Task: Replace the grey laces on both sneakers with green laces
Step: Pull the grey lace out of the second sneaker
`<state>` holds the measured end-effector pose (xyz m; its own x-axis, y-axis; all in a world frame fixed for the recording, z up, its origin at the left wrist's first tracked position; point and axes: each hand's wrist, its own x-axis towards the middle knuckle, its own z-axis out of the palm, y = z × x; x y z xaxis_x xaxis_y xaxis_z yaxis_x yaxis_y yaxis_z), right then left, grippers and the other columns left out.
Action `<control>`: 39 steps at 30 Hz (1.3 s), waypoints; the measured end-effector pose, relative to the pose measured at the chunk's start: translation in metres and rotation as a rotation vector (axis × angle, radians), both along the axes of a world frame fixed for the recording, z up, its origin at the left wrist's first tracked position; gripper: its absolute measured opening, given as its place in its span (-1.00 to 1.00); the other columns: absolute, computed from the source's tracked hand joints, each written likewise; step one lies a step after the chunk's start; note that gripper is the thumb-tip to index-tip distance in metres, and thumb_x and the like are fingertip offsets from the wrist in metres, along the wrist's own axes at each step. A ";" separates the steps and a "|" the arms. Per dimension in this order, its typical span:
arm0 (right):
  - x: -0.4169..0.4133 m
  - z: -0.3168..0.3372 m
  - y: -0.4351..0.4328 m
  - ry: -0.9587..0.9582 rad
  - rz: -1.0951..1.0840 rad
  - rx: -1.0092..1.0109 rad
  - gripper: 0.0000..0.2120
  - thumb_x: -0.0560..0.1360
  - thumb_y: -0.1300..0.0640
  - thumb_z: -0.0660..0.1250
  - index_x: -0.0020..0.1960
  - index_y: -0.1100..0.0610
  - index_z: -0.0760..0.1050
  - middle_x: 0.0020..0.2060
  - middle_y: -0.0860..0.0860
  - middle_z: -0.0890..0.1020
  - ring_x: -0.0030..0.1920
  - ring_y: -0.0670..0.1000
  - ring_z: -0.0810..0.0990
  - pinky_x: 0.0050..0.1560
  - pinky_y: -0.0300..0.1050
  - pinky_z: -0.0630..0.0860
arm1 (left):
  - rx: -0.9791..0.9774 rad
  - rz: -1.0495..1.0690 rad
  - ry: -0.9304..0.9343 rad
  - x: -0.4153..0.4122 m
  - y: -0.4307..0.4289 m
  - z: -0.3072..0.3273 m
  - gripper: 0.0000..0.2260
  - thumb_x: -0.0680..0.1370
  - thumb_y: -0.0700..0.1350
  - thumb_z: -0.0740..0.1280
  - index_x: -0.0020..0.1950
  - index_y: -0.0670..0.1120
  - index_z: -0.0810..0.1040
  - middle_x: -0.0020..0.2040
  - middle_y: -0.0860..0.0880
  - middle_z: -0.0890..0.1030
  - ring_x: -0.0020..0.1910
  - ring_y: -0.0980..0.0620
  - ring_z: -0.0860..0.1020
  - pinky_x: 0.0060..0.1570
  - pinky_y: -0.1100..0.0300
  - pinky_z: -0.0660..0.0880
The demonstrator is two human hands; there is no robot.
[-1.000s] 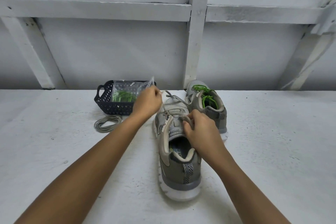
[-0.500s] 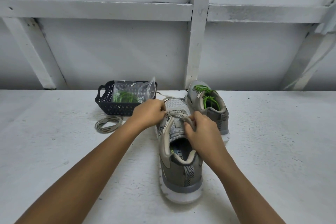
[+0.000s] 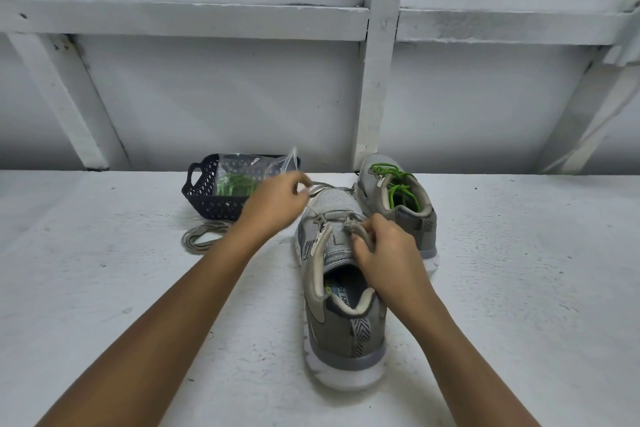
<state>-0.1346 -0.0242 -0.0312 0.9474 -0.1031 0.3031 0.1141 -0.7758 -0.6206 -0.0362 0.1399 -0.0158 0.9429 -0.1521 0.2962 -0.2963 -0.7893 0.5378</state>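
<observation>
Nearest on the white tabletop [image 3: 104,288] stood a grey sneaker [image 3: 346,333], heel toward the person, with the right hand [image 3: 388,256] curled over its right eyelet flap, fingertips pinching it beside the tongue. Just beyond, the left hand [image 3: 273,201] pinched a grey lace [image 3: 320,187] that ran down to that shoe's front eyelets. Farther back lay a coil of loose grey lace [image 3: 204,236], a dark basket [image 3: 199,191] holding a clear bag of green laces [image 3: 239,180], and, to the right by the wall [image 3: 207,97], the second sneaker [image 3: 415,218], threaded with a green lace [image 3: 398,189].
</observation>
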 end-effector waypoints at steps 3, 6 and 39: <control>0.000 0.001 0.000 0.002 0.001 -0.002 -0.84 0.55 0.10 0.24 0.05 0.17 0.47 -0.01 0.09 0.56 -0.02 0.07 0.52 -0.13 -0.14 0.36 | 0.221 -0.057 0.190 -0.003 -0.007 -0.012 -0.76 0.56 -0.10 0.24 0.19 -0.02 0.58 0.11 -0.02 0.62 -0.13 0.00 0.58 -0.02 0.09 0.53; -0.001 0.001 0.000 0.003 -0.002 0.000 -0.83 0.55 0.09 0.24 0.06 0.17 0.47 0.00 0.09 0.57 -0.01 0.07 0.52 -0.10 -0.13 0.38 | 0.176 -0.031 0.132 -0.004 -0.009 -0.021 -0.83 0.57 -0.11 0.23 0.09 -0.05 0.58 0.06 -0.04 0.63 -0.11 0.00 0.58 -0.09 0.10 0.52; -0.002 0.001 0.000 0.010 -0.003 0.021 -0.85 0.56 0.09 0.24 0.03 0.16 0.46 -0.02 0.10 0.56 -0.03 0.07 0.52 -0.06 -0.08 0.44 | -0.356 0.163 -0.037 0.003 -0.004 -0.005 -0.74 0.57 -0.14 0.23 0.26 -0.10 0.45 -0.06 -0.06 0.61 -0.12 -0.12 0.60 -0.11 0.03 0.53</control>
<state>-0.1368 -0.0240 -0.0298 0.9501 -0.1122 0.2910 0.1052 -0.7632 -0.6376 -0.0327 0.1355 -0.0206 0.9340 0.1170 0.3375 -0.2067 -0.5937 0.7777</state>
